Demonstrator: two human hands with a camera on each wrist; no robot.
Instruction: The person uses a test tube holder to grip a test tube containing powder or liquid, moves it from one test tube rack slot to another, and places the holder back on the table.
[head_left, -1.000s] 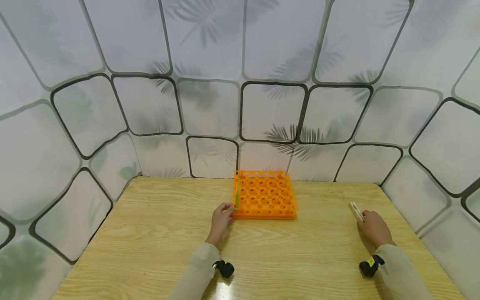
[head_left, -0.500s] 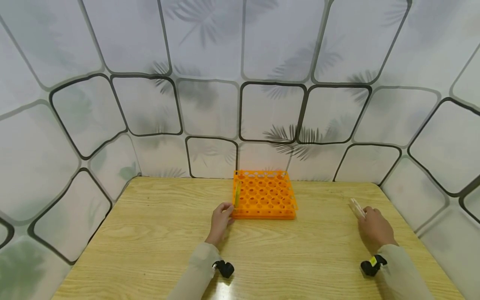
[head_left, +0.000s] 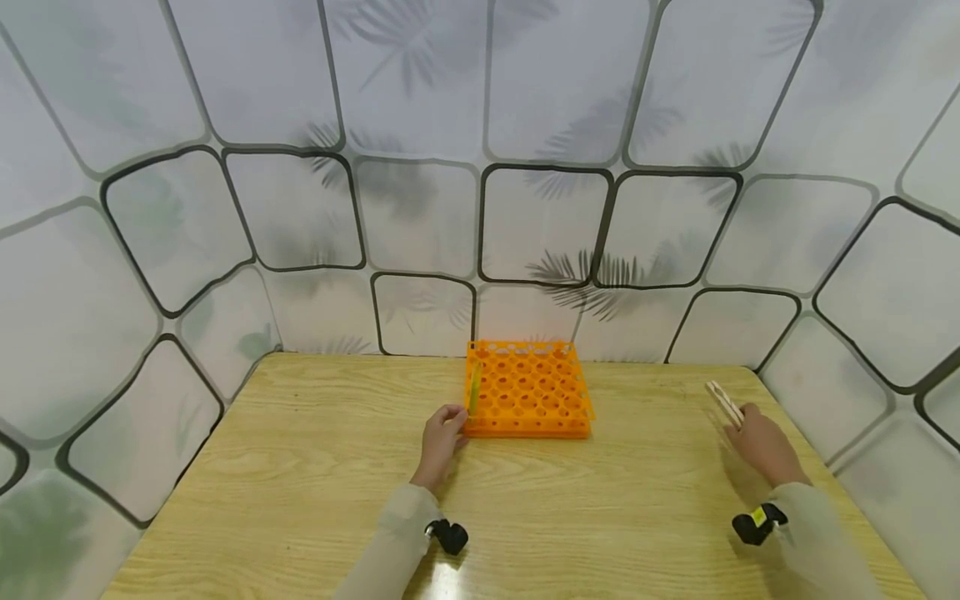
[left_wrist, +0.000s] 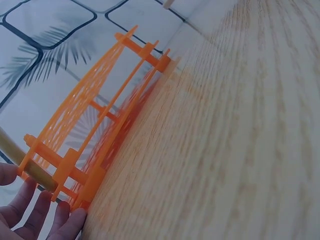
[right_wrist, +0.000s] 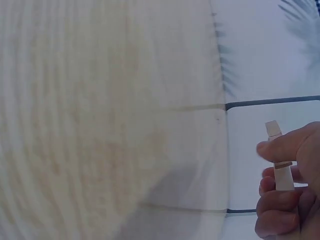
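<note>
The left hand grips the near left corner of the orange rack, far-centre on the surface; a tug could tip its yellow tube. At right, the right hand pinches a wooden clamp, which a slack thumb might drop. No writing is readable, though dim wrist views may hide some.

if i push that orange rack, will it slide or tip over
The orange rack would probably slide rather than tip, being wide and flat on the table. It looks light for its size, thin-walled and full of holes.
</note>
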